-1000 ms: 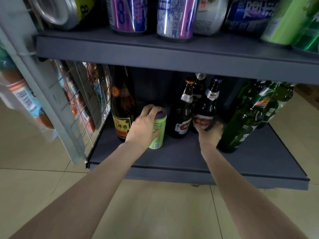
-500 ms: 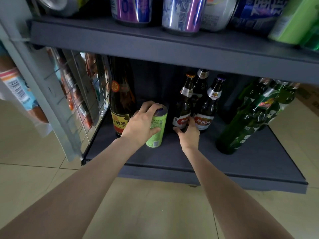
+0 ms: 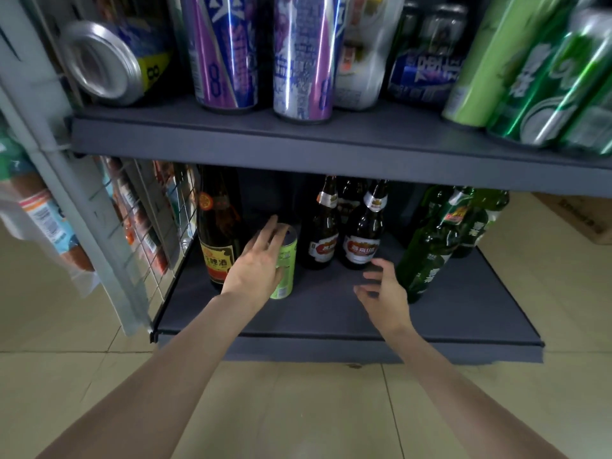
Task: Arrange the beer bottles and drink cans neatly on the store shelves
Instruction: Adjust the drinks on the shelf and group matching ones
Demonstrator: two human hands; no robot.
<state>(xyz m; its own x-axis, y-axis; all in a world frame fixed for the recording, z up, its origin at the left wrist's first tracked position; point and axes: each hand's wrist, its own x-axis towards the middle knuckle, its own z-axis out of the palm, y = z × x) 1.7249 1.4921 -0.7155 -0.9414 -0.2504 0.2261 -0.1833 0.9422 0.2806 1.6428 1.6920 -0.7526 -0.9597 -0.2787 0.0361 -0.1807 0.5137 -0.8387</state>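
Note:
A slim light-green can (image 3: 286,271) stands on the dark lower shelf (image 3: 331,314), between a tall dark bottle with a yellow label (image 3: 218,233) and two brown beer bottles (image 3: 323,233) (image 3: 364,238). My left hand (image 3: 256,265) lies against the can's left side with its fingers stretched up past the rim. My right hand (image 3: 381,291) hovers over the shelf in front of the brown bottles, fingers loosely curled and holding nothing. Several green bottles (image 3: 427,256) lean at the right.
The upper shelf (image 3: 298,144) carries purple cans (image 3: 225,51), green cans (image 3: 546,77) and a can lying on its side (image 3: 106,61). A wire mesh panel (image 3: 149,226) closes the left side. A cardboard box (image 3: 583,217) sits on the tiled floor at the right.
My left hand has loosened from its grip on the green can. My right hand let go of the brown bottles and pulled back to the right and toward me.

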